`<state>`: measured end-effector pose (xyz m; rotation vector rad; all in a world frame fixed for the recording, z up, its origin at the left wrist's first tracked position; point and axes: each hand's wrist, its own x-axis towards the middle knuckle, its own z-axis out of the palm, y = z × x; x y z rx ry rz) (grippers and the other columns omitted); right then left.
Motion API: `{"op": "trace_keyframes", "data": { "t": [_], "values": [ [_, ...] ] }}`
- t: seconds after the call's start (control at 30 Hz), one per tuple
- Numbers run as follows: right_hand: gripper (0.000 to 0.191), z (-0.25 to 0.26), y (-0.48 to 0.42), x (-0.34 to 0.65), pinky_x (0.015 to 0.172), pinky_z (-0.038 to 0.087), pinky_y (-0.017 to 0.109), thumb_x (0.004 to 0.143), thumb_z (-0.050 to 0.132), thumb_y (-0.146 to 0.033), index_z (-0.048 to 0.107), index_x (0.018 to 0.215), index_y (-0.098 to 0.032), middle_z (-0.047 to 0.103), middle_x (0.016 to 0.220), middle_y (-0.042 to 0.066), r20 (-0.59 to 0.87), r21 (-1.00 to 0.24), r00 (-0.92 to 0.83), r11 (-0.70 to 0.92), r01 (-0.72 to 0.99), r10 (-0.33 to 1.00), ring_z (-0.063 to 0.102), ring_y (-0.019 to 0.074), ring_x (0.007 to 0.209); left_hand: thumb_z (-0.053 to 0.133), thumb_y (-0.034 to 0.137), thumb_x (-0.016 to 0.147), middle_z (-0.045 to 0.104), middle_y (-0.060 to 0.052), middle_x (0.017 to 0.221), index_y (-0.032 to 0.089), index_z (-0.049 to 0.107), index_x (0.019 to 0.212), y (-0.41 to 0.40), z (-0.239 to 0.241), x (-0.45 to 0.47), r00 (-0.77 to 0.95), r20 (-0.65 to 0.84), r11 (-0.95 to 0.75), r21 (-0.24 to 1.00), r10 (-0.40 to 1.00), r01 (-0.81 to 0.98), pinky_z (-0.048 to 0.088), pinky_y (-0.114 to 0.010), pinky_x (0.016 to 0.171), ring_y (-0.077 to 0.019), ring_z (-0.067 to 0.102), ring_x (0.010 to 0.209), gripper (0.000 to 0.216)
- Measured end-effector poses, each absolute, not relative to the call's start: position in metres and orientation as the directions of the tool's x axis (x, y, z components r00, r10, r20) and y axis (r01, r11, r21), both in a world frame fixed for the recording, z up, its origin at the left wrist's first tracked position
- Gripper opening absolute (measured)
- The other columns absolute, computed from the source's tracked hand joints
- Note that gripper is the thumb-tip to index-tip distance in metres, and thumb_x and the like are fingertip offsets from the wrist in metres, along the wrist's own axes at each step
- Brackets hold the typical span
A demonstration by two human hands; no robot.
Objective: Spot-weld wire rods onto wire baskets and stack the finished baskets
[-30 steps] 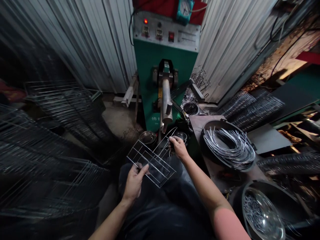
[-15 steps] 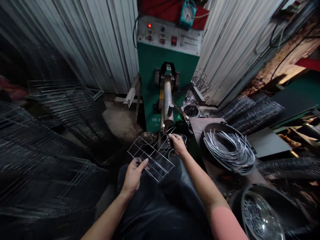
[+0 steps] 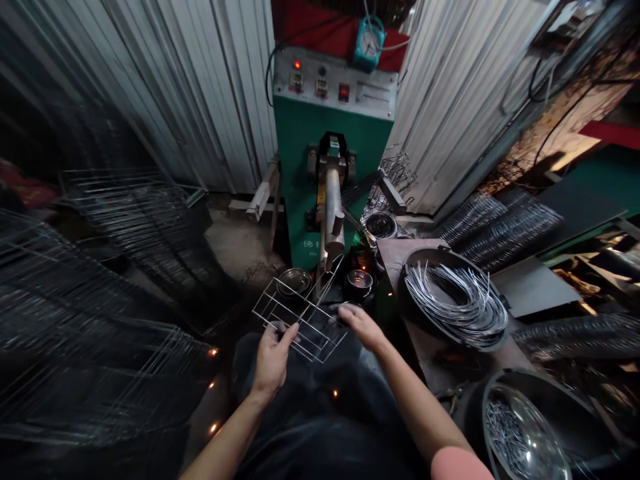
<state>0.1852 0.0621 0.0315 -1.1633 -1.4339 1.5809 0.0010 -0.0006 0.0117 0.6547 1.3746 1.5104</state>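
I hold a small wire grid rack over my lap, under the arm of a green spot-welding machine. My left hand grips the rack's near edge with thumb and fingers closed on the wires. My right hand rests on the rack's right side, fingers curled on its wires. A curved wire stands up from the rack at the electrode tip. Orange sparks lie scattered on the floor and my lap.
Stacks of finished wire racks fill the left. A round tub of bent wires sits to the right on a metal table. A basin of small pins is at lower right. Small metal bowls stand below the machine.
My right hand dropped from the curved wire near the electrode down to the rack's right side. Sparks have appeared around my lap and the floor. The rack shifted slightly lower.
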Motion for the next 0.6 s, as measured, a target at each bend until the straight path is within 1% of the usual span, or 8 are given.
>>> {"op": "trace_keyframes", "data": {
  "t": [0.07, 0.17, 0.33, 0.43, 0.53, 0.6],
  "values": [
    [0.039, 0.028, 0.044, 0.186, 0.067, 0.043, 0.026, 0.079, 0.054, -0.054, 0.065, 0.082, -0.017, 0.060, 0.069, 0.001, -0.129, -0.980, -0.382, -0.058, 0.191, 0.915, 0.055, 0.0141, 0.068, 0.071, 0.039, 0.064, 0.052, 0.007, 0.057, 0.020, 0.045, 0.073, -0.002, 0.006, 0.003, -0.421, -0.182, 0.068, 0.960, 0.889, -0.270, 0.039, -0.025, 0.063, -0.0101, 0.051, 0.055, 0.034],
    [0.038, 0.023, 0.037, 0.180, 0.064, 0.041, 0.025, 0.082, 0.050, -0.052, 0.066, 0.082, -0.018, 0.058, 0.067, 0.000, -0.076, -0.962, -0.341, 0.020, 0.272, 0.937, 0.052, 0.0139, 0.064, 0.071, 0.038, 0.065, 0.052, 0.006, 0.056, 0.020, 0.045, 0.072, -0.002, 0.002, 0.003, -0.440, -0.168, 0.044, 0.960, 0.882, -0.278, 0.039, -0.025, 0.063, -0.0102, 0.051, 0.055, 0.033],
    [0.034, 0.019, 0.047, 0.173, 0.068, 0.041, 0.025, 0.083, 0.047, -0.047, 0.066, 0.082, -0.018, 0.059, 0.072, 0.000, -0.038, -0.956, -0.322, 0.059, 0.287, 0.946, 0.053, 0.0151, 0.070, 0.075, 0.037, 0.057, 0.050, 0.007, 0.056, 0.019, 0.045, 0.070, 0.002, 0.007, 0.003, -0.464, -0.188, 0.021, 0.940, 0.866, -0.341, 0.040, -0.024, 0.059, -0.0092, 0.050, 0.052, 0.037],
    [0.032, 0.022, 0.046, 0.171, 0.068, 0.040, 0.025, 0.083, 0.047, -0.043, 0.065, 0.082, -0.017, 0.059, 0.072, 0.001, -0.034, -0.957, -0.314, 0.059, 0.283, 0.949, 0.053, 0.0153, 0.070, 0.075, 0.038, 0.055, 0.050, 0.008, 0.055, 0.019, 0.044, 0.070, 0.002, 0.014, 0.002, -0.452, -0.214, 0.048, 0.935, 0.866, -0.352, 0.040, -0.024, 0.056, -0.0092, 0.050, 0.050, 0.039],
    [0.030, 0.029, 0.043, 0.168, 0.068, 0.041, 0.025, 0.083, 0.046, -0.041, 0.065, 0.081, -0.017, 0.061, 0.073, 0.001, -0.036, -0.957, -0.301, 0.054, 0.286, 0.953, 0.054, 0.0154, 0.071, 0.073, 0.039, 0.058, 0.051, 0.008, 0.053, 0.020, 0.043, 0.072, 0.003, 0.020, 0.000, -0.443, -0.244, 0.093, 0.938, 0.863, -0.334, 0.040, -0.024, 0.055, -0.0099, 0.050, 0.049, 0.038],
    [0.029, 0.031, 0.042, 0.165, 0.069, 0.041, 0.025, 0.084, 0.046, -0.040, 0.064, 0.081, -0.018, 0.061, 0.075, 0.001, -0.032, -0.955, -0.298, 0.058, 0.290, 0.954, 0.054, 0.0156, 0.073, 0.071, 0.040, 0.061, 0.052, 0.007, 0.054, 0.020, 0.044, 0.074, 0.005, 0.022, -0.002, -0.456, -0.232, 0.115, 0.956, 0.859, -0.270, 0.041, -0.025, 0.056, -0.0107, 0.051, 0.050, 0.036]
  ]
}}
